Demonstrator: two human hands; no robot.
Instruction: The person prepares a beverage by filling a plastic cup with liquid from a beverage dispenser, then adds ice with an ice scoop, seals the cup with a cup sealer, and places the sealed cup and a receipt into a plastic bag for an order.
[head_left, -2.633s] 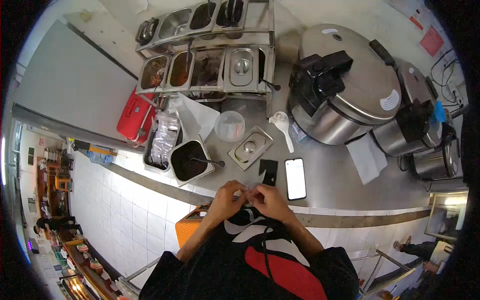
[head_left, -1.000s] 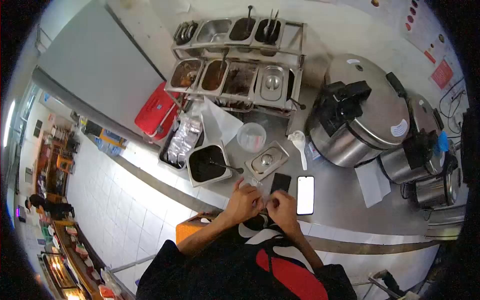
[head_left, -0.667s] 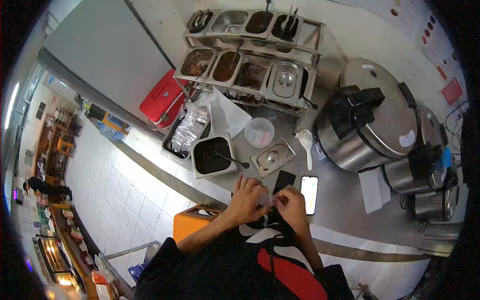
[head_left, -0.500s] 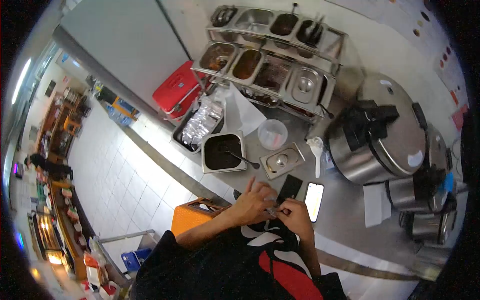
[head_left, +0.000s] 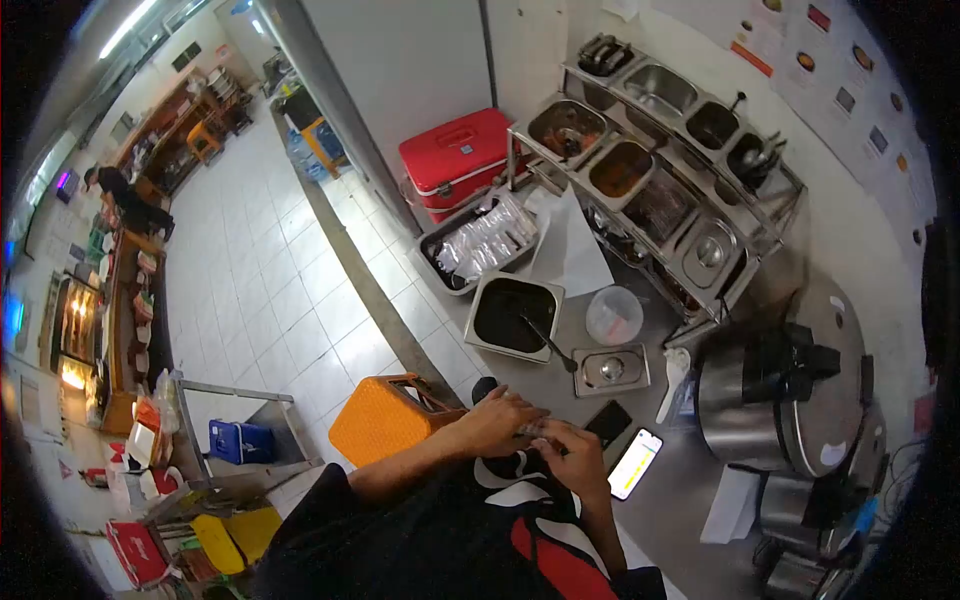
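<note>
Counter [head_left: 668,520] in bare steel runs along the right of my feed; upon it, toward the wall, stands a two-tier steel rack [head_left: 778,205] of food pans, and nearer the right edge a large steel cooker [head_left: 740,410] with a black handle; I log a red cooler box [head_left: 455,150] behind the tray, and an orange stool [head_left: 380,422] beside the left forearm; next in size, a tray [head_left: 432,266] bears silvery packets [head_left: 488,240], with a deep pan [head_left: 505,350] of dark contents just in front, a black handle leaning out over its rim; a clear tub [head_left: 613,316] and a small steel lid [head_left: 612,371] sit to the right of that pan.

Left hand [head_left: 497,420]: fingers bent and close together, palm down; I cannot tell whether their tips grip; right hand [head_left: 574,452]: fingers curled, thumb and forefinger pinching a translucent scrap [head_left: 531,430]; my view is poor there, so it may be thin plastic; it lies between both hands, in front of the wearer's shirt; a lit phone [head_left: 636,465] and a white spoon [head_left: 674,384] rest beyond the right hand.
</note>
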